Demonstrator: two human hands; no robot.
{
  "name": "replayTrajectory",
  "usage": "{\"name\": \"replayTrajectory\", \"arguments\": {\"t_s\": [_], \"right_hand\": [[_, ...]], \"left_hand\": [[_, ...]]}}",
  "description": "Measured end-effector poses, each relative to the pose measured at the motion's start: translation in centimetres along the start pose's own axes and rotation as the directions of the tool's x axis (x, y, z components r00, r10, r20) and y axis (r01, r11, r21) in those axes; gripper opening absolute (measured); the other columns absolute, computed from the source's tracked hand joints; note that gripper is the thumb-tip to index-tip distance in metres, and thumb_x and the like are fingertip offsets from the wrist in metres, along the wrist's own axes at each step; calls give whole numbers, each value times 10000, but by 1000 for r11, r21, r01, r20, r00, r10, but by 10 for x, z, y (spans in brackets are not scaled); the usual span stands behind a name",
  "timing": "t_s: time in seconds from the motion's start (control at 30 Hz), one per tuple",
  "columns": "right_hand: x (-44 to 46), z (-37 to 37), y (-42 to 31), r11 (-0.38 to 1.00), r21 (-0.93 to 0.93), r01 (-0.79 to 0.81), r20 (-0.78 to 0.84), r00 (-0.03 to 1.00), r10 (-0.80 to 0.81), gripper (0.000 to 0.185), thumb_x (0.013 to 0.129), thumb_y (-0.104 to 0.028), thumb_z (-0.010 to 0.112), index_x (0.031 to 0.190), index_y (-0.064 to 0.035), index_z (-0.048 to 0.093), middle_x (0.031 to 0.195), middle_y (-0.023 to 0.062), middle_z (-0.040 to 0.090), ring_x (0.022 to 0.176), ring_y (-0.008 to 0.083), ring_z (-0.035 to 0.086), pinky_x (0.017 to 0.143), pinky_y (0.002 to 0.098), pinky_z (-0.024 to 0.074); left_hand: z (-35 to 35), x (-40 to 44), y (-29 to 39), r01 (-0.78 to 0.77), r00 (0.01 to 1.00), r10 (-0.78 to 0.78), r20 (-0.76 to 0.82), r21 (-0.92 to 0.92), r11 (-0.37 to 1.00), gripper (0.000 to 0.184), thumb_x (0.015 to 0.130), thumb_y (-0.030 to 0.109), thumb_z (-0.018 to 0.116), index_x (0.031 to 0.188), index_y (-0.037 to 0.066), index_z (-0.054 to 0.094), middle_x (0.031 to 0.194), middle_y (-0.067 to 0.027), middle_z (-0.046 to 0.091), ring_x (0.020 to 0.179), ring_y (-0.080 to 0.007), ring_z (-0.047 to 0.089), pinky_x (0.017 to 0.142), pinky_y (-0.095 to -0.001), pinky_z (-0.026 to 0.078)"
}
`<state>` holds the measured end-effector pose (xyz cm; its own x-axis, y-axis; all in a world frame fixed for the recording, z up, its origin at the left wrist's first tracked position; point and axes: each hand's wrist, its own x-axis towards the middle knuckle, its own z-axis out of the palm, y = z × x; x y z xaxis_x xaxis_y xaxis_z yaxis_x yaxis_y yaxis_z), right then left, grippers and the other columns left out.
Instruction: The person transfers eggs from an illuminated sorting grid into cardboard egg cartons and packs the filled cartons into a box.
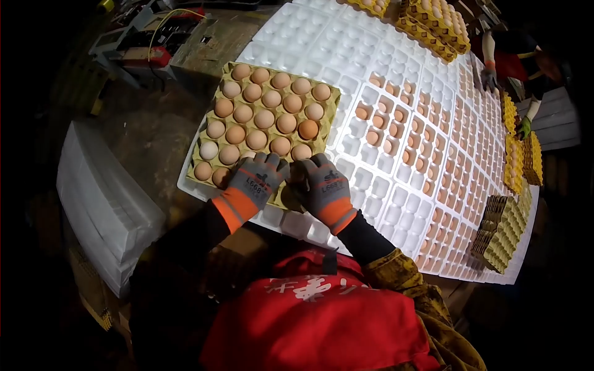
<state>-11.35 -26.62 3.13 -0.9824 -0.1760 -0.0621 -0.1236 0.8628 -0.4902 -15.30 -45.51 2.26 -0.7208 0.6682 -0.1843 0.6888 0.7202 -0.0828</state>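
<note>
"L668" gloves (255, 187), both hands (323, 185) at egg tray (333, 108), white-lettered red apron (315, 337)

gloved left hand (258, 180) and right hand (320, 184) at near side of fibre tray (333, 105) of eggs (264, 119); white trays (401, 216) beneath, extending right.

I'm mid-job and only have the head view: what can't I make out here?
In the head view:
Near cells of the egg tray: partly covered by the left hand and right hand, so their contents can't all be counted.
Each hand's grip: the backs of the hands hide what, if anything, is held.
The far yellow tray: cut off by the top edge.
The co-worker's hand: too small and dark to tell what it touches.
</note>
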Motion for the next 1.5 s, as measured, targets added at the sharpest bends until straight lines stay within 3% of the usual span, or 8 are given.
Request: {"name": "replayTrajectory", "arguments": {"t_s": [0.1,0.2,0.27,0.33,0.43,0.7,1.33,1.5], "right_hand": [[-6,-2,33,670,712,-212,101,974,201,457,809,-235,766,1226,-91,648,1041,93,655,903,217,665,744,376,562],[-15,-52,41,12,989,-149,138,945,296,432,833,-61,709,1257,-83,631,1177,67,627,944,151,672,659,285,570],[-3,-48,41,209,950,-232,177,952,252,414,843,-29,669,1253,-71,631,1252,78,592,951,149,671,686,281,574],[12,-35,25,935,301,188,-289,952,-99,336,870,-120,667,1205,-100,667,1347,113,560,1007,285,685,751,391,589],[34,-3,8,967,-250,56,-197,975,-107,198,873,-190,645,1061,-137,682,1276,112,551,948,324,672,691,429,575],[-11,-29,65,791,612,10,-258,948,187,466,783,-268,826,1168,-56,673,1233,145,595,1077,312,644,910,394,538],[-92,-84,245,897,107,-428,-264,858,441,456,793,-253,763,1222,-154,642,1314,120,550,1090,325,636,835,417,557],[-103,-66,281,684,702,-199,-280,806,522,300,900,-138,686,1198,-107,685,1266,121,578,1077,259,636,879,371,543]], "left_hand": [[-6,-9,-35,-49,986,-73,-152,-671,739,473,860,173,697,1312,135,564,1212,-67,607,988,-238,644,790,-369,546],[-29,-24,-69,-4,977,-172,124,-803,-596,384,913,90,602,1295,69,575,1157,-56,607,909,-157,619,795,-335,544],[-14,-18,-86,-63,979,-199,51,-847,-528,400,894,64,620,1293,41,589,1156,-54,607,916,-153,625,801,-328,543],[-26,0,-85,36,980,-195,24,-998,60,459,874,144,694,1321,102,597,1317,-88,579,1010,-193,634,802,-339,545],[-34,24,-56,34,986,-75,-148,-264,964,602,755,299,827,1313,206,620,1367,-142,503,1129,-310,573,894,-426,529],[-38,42,-40,23,978,-88,-190,-321,947,436,722,207,794,1124,113,656,1238,-140,542,1061,-337,600,807,-446,537],[-11,185,183,53,946,-213,-245,-531,846,487,743,302,816,1178,139,672,1198,-126,579,1026,-313,636,827,-422,546],[9,194,192,200,958,-260,-123,-363,910,476,865,330,715,1309,184,623,1304,-149,566,1063,-327,638,873,-433,542]]}}
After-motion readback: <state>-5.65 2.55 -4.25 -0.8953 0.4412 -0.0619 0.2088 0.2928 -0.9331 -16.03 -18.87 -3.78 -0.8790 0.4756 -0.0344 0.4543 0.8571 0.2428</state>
